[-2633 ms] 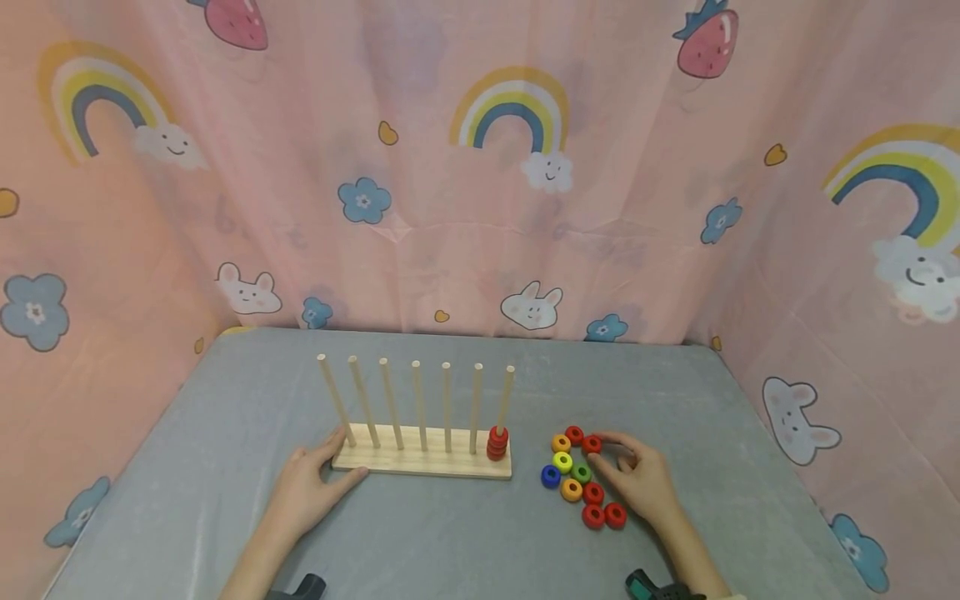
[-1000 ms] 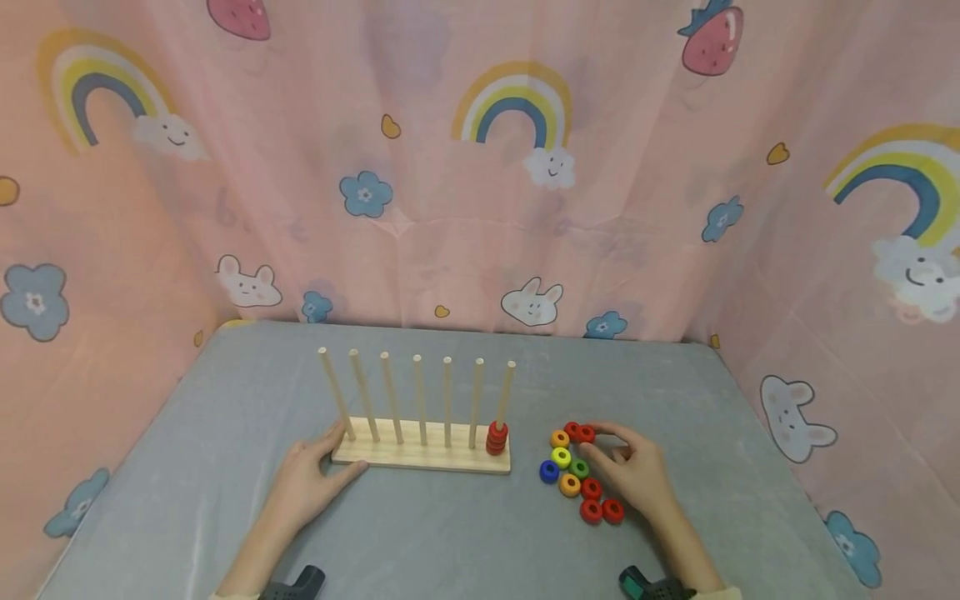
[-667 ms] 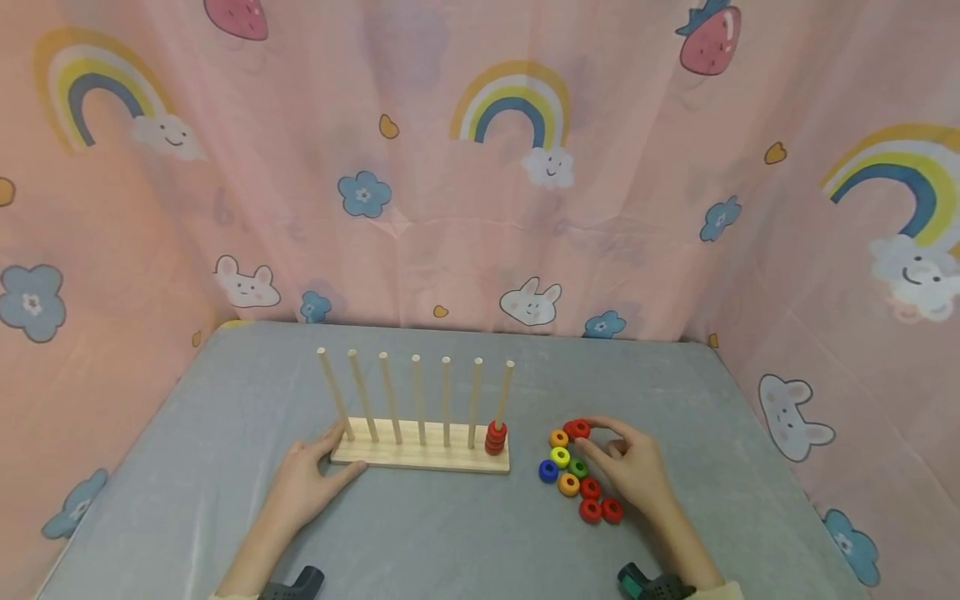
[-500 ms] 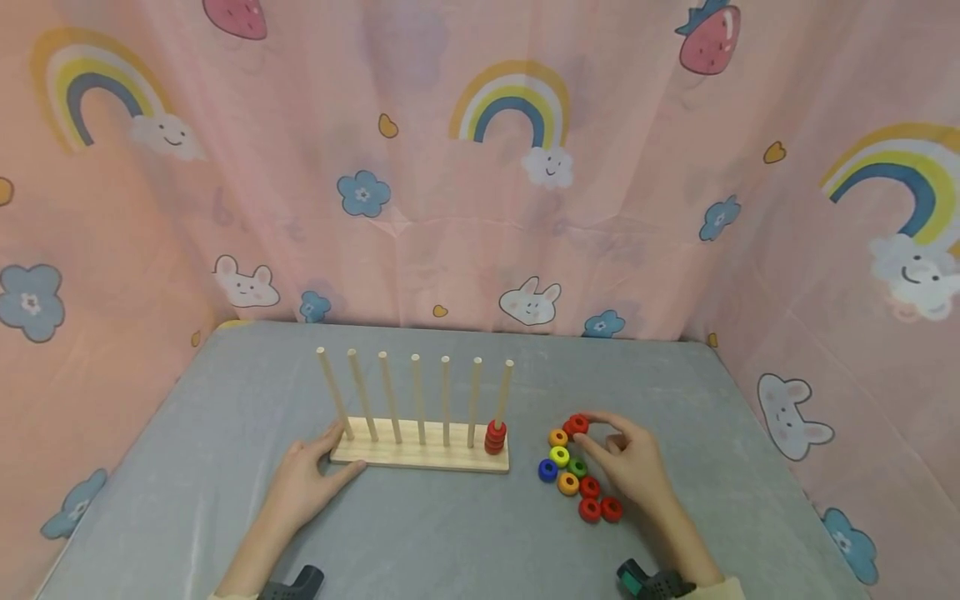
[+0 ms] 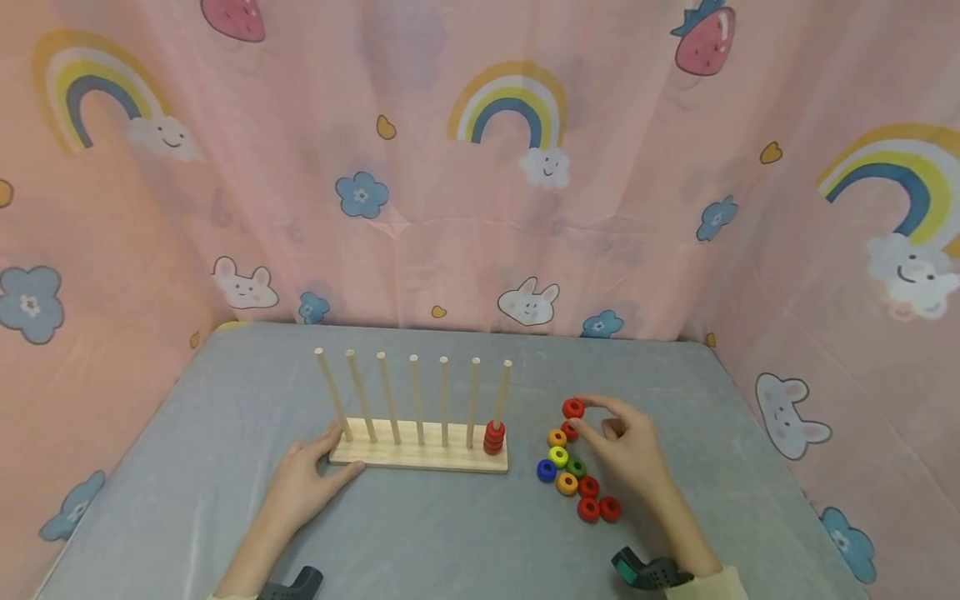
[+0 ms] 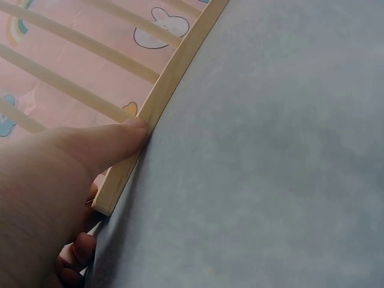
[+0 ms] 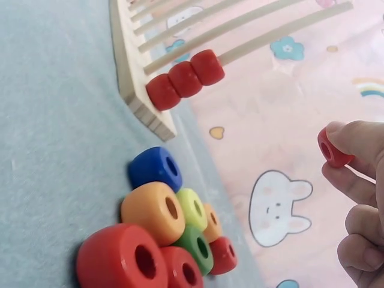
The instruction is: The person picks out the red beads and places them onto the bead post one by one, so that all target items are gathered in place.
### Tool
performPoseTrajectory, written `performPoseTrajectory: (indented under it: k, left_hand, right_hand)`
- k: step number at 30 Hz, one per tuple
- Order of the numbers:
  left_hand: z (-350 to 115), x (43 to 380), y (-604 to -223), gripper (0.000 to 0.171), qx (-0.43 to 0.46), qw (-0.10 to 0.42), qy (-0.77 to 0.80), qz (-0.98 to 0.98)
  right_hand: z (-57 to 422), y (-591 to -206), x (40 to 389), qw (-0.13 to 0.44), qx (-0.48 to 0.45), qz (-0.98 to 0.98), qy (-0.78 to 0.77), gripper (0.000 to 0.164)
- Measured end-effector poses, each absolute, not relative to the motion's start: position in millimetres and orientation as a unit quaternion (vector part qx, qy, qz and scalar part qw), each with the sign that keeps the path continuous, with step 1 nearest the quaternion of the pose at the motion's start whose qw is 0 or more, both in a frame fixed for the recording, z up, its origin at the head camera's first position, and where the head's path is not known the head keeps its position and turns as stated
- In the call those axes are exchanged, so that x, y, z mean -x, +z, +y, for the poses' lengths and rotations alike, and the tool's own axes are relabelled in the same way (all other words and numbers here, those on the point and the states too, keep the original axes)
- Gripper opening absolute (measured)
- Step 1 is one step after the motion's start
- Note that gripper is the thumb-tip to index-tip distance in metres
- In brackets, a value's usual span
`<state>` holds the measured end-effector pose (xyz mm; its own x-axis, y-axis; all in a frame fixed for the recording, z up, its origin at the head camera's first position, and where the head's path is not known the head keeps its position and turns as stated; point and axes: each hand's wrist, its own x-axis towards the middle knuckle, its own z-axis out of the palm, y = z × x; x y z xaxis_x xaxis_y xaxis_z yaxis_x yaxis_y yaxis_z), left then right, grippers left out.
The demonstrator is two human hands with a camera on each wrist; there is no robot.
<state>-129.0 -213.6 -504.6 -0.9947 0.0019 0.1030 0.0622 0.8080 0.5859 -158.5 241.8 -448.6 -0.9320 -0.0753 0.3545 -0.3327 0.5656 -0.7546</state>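
Note:
A pale wooden peg board [image 5: 420, 456] with a row of upright pegs stands on the table. Three red beads [image 5: 493, 439] are stacked on its rightmost peg. My left hand [image 5: 303, 483] grips the board's left end, the thumb [image 6: 123, 141] along its front edge. Between thumb and fingertips my right hand [image 5: 633, 450] pinches a red bead [image 7: 336, 157], raised above the table. Below it lie loose beads: a blue bead [image 5: 547, 471], a yellow bead [image 5: 557, 456], a green bead [image 5: 576, 467], an orange bead [image 5: 567, 484] and several red ones.
The grey tabletop [image 5: 450, 533] is enclosed by a pink patterned curtain [image 5: 420, 250] at the back and sides. Tall pegs [image 5: 444, 400] rise from the board between the left hand and the bead stack. Dark devices are strapped at both wrists.
My right hand has shifted the red bead left against another red bead, then lifted it up and away from the loose group. The left hand keeps its place on the board.

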Motion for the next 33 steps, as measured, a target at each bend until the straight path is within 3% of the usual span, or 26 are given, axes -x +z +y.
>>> performPoseTrajectory:
  k: [33]
  left_hand:
    - [-214,130,-504,0.081,0.005,0.037,-0.308,-0.951]
  right_hand:
    - [214,-420,163,0.209,-0.178,-0.848,0.453,0.03]
